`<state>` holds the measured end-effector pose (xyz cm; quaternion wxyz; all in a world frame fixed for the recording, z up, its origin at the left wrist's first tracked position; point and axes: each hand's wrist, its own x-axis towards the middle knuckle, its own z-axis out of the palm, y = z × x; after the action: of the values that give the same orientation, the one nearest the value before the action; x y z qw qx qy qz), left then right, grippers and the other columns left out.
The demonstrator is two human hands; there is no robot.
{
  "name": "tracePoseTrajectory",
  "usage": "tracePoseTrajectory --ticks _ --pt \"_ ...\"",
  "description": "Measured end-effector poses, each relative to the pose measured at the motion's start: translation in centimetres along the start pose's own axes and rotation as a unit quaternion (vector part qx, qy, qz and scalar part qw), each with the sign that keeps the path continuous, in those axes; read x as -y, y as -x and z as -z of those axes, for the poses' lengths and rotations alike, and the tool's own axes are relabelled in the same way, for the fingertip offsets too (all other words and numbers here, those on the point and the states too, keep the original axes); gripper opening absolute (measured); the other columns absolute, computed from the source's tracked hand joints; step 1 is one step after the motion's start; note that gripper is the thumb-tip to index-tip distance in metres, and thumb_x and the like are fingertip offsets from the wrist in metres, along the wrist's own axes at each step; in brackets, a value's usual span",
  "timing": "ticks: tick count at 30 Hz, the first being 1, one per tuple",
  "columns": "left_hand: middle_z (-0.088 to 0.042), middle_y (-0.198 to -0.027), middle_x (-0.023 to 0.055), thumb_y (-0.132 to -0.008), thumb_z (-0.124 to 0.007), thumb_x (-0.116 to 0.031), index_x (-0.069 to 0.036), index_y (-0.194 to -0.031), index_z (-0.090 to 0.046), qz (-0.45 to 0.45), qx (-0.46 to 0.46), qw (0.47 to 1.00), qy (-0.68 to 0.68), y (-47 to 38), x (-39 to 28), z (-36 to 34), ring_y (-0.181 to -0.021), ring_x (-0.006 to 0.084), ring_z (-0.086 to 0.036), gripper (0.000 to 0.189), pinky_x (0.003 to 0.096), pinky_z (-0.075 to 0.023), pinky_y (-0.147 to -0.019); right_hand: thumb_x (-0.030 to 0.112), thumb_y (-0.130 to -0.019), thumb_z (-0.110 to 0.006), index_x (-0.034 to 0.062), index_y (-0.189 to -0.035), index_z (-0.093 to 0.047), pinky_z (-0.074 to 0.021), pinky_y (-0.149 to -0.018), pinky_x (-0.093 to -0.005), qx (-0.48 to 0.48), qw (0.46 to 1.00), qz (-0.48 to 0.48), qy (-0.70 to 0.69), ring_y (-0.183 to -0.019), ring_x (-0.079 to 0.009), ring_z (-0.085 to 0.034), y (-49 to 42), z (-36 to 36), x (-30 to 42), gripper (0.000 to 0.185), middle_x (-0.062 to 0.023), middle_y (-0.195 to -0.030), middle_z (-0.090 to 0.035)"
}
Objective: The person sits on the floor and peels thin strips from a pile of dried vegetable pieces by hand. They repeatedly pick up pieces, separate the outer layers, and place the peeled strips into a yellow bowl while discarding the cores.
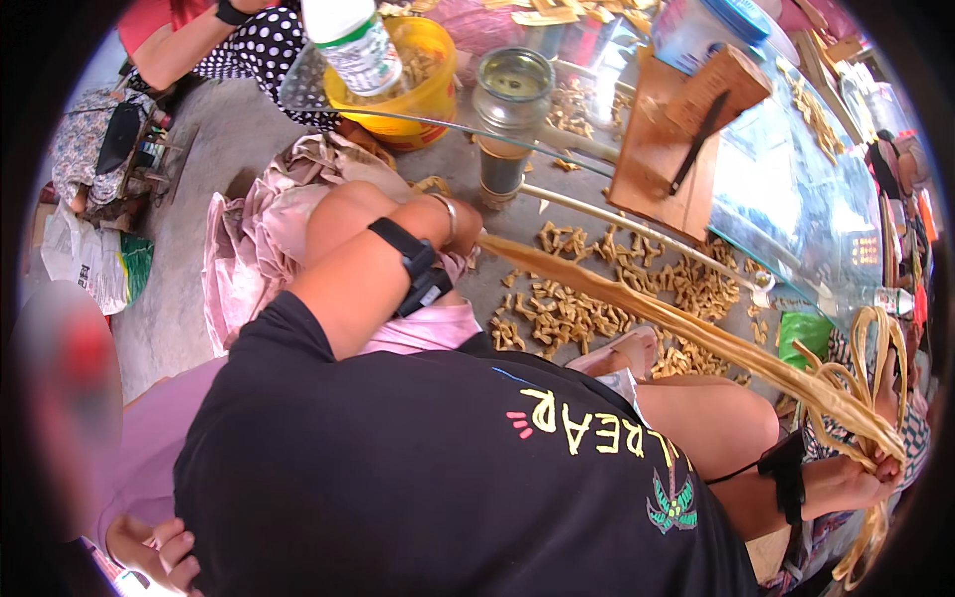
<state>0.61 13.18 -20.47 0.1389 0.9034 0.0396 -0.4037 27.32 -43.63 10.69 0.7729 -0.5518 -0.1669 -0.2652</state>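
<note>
A long bundle of tan, flat, pliable strips (619, 298) stretches across my lap, pulled fairly straight between my two hands. My left hand (464, 224), with a bracelet at the wrist and a black strap on the forearm, grips one end; its fingertips are mostly hidden. At the far right, my right hand (869, 477) is closed around the other end. Loose strip loops (877, 358) rise above that hand, and tails hang below it. Many small knotted tan pieces (567, 310) lie on the floor beneath the bundle.
A glass tabletop (776, 194) carries a wooden board (634, 172), a wooden block (720, 89) with a dark blade, a glass jar (515, 82) and a blue-lidded tub (701, 37). A yellow bucket (440, 60) stands near a person in polka dots (257, 56). Another person's hand (168, 552) is lower left.
</note>
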Motion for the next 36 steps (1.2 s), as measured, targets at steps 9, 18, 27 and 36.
tracePoseTrajectory --ticks 9,18,27,36 --pt "-0.065 -0.082 0.0211 -0.091 -0.071 -0.038 -0.001 -0.115 -0.053 -0.305 -0.187 0.868 0.345 8.7 -20.4 9.9 -0.079 0.0378 -0.066 0.048 0.0442 -0.0509 -0.072 0.032 -0.102 -0.058 0.0092 -0.096 -0.061 -0.0454 -0.060 -0.0254 0.001 0.992 -0.033 0.124 -0.059 -0.0099 -0.047 5.9 -6.6 -3.6 0.023 0.0001 -0.071 -0.051" --pt "-0.059 -0.097 0.0053 -0.104 -0.056 -0.020 0.002 -0.108 -0.063 -0.310 -0.201 0.812 0.451 8.8 -16.0 9.5 -0.088 0.0153 -0.057 0.023 0.0303 -0.0481 -0.081 0.024 -0.100 -0.060 -0.0006 -0.118 -0.057 -0.0499 -0.071 -0.0259 0.333 0.865 -0.233 0.294 -0.077 -0.0123 -0.057 14.7 -10.9 -6.6 0.031 -0.0053 -0.090 -0.059" --pt "-0.062 -0.086 0.0157 -0.098 -0.059 -0.020 0.000 -0.098 -0.064 -0.287 -0.385 0.855 0.196 9.1 -14.7 9.0 -0.085 0.0367 -0.062 0.020 0.0428 -0.0499 -0.076 0.027 -0.085 -0.078 -0.0013 -0.123 -0.061 -0.0521 -0.090 -0.0424 0.725 0.590 -0.062 0.349 -0.102 -0.0420 -0.065 17.5 -14.8 -6.6 0.051 -0.0226 -0.114 -0.065" --pt "-0.049 -0.084 0.0028 -0.079 -0.062 -0.017 -0.013 -0.085 -0.055 -0.516 -0.457 0.723 -0.046 10.3 -20.6 8.1 -0.080 0.0200 -0.054 0.010 0.0333 -0.0443 -0.070 0.042 -0.109 -0.044 -0.0002 -0.112 -0.069 -0.0506 -0.075 -0.0269 0.530 0.595 -0.604 0.020 -0.081 -0.0096 -0.060 23.0 -18.0 -8.8 0.049 -0.0016 -0.091 -0.068"
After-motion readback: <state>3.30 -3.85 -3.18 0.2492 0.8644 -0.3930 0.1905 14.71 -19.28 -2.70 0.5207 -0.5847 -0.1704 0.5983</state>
